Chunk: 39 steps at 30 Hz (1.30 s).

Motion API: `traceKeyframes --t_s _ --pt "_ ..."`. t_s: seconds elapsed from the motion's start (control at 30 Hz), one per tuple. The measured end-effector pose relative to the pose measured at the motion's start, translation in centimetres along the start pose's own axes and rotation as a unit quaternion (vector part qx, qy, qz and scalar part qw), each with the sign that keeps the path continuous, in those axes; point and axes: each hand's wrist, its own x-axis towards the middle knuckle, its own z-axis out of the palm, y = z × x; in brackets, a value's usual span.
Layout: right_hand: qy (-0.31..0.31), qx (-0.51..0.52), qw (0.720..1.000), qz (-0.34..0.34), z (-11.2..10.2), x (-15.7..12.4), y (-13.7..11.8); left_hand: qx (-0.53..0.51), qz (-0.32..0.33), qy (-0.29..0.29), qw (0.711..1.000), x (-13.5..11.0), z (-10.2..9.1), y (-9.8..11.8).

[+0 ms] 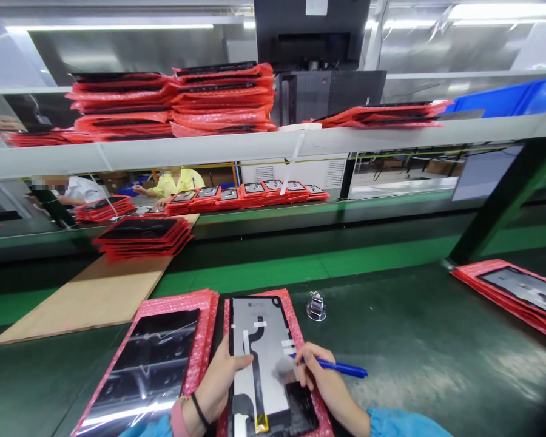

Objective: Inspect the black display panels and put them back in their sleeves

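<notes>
A tablet panel (pixel 261 340) lies back side up on a pink bubble-wrap sheet (pixel 295 321) in front of me. Its silver back shows a black flex cable and a yellow tab at the near end. My left hand (pixel 221 379) rests on the panel's left edge, thumb laid over the surface. My right hand (pixel 316 373) grips a blue pen (pixel 341 367) and touches the panel's right side. A blur hides the exact spot under the fingertips.
A stack of pink sheets topped by a dark glossy panel (pixel 152 358) lies to the left. A small metal fixture (pixel 316 306) stands just beyond. More red-wrapped panels (pixel 519 291) lie right, on a cardboard sheet (pixel 91 297) and on the shelf (pixel 222 97). People work across the line.
</notes>
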Motion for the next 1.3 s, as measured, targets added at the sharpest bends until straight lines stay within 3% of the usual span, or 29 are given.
traceKeyframes --t_s 0.2,0.43,0.63,0.77,0.87,0.93,1.0,1.07,1.13,1.2,1.3 --pt "0.086 0.036 0.995 -0.041 -2.0 0.3 -3.4 -0.015 0.077 0.053 0.996 -0.8 -1.7 2.0" --pt "-0.004 0.022 0.998 -0.052 0.3 -0.3 -9.7 -0.08 0.149 0.069 0.983 -2.8 -1.6 4.8" --pt "-0.027 0.013 0.99 -0.14 2.2 -0.1 -14.0 -0.12 0.206 0.108 0.965 -4.4 -0.1 7.2" --pt "0.058 0.05 0.971 -0.225 2.6 0.0 -15.6 -0.098 0.253 0.126 0.954 -4.7 -0.1 8.0" --pt "0.098 0.064 0.961 -0.25 3.1 -0.1 -16.1 0.017 0.316 0.182 0.931 -4.7 -0.5 7.8" --pt "0.044 0.09 0.973 -0.209 3.6 -0.2 -16.2 0.127 0.399 0.235 0.877 -4.6 -0.6 7.4" --pt "-0.053 0.151 0.978 -0.137 4.2 -0.3 -16.1 0.226 0.523 0.262 0.779 -4.3 -0.5 7.1" --pt "-0.148 0.235 0.958 -0.076 4.6 -0.3 -15.9 0.309 0.659 0.209 0.654 -3.9 -0.2 7.1" --pt "-0.208 0.315 0.925 -0.039 4.7 -0.3 -15.7 0.376 0.744 0.104 0.542 -3.3 0.1 7.5" --pt "-0.214 0.365 0.906 -0.006 4.4 -0.1 -15.6 0.425 0.768 0.02 0.478 -2.8 0.1 8.0" --pt "-0.157 0.385 0.908 0.054 3.9 0.4 -15.4 0.474 0.77 -0.011 0.428 -2.2 0.0 8.6"
